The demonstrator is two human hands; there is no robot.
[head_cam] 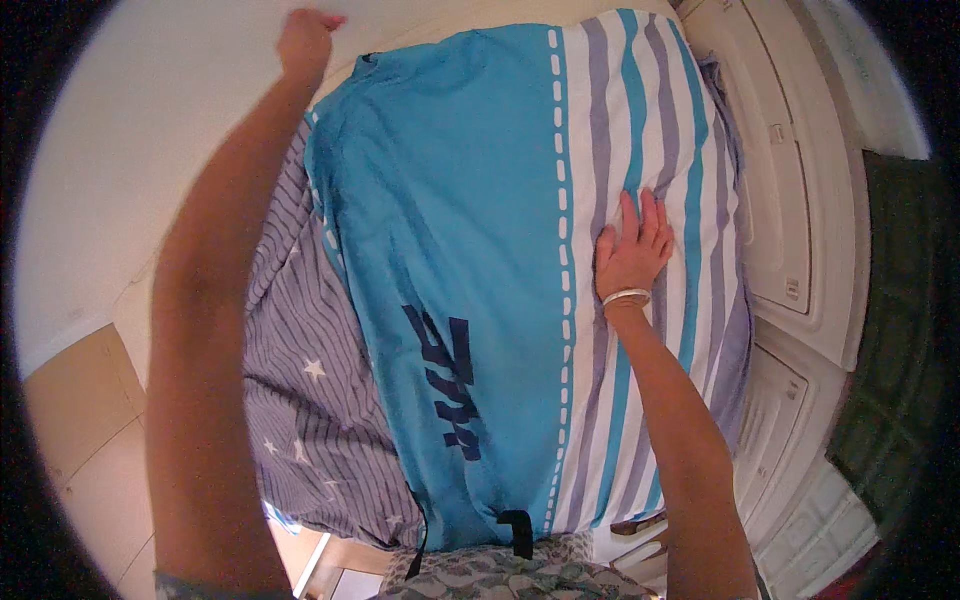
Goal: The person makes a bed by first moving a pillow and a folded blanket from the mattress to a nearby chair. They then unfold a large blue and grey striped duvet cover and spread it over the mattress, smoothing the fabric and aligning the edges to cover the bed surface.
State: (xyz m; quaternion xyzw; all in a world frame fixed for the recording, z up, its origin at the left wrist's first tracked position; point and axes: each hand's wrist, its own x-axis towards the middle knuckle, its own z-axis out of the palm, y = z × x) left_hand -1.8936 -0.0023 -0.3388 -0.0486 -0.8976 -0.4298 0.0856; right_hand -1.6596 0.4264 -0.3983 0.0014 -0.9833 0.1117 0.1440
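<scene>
A blue bedding cloth [457, 172] lies spread before me, bearing dark printed lettering and a white dashed line. Its right part is a striped section [600, 420] in white, teal and grey-purple. My right hand [636, 244], with a pale bangle on the wrist, rests palm down on the stripes, fingers apart. My left hand [306, 45] reaches past the cloth's far left corner, in front of the pale wall. Its fingers look bent, and whether it holds anything cannot be made out. Grey pinstriped fabric with white stars [315, 420] shows along the left side.
Pale moulded panels, seemingly drawer fronts [780, 187], line the right side. Beyond them is a dark green object [896, 337]. A pale wall [127, 172] rises on the left, above floor tiles [97, 435]. Patterned clothing [517, 577] and a black strap show at the bottom.
</scene>
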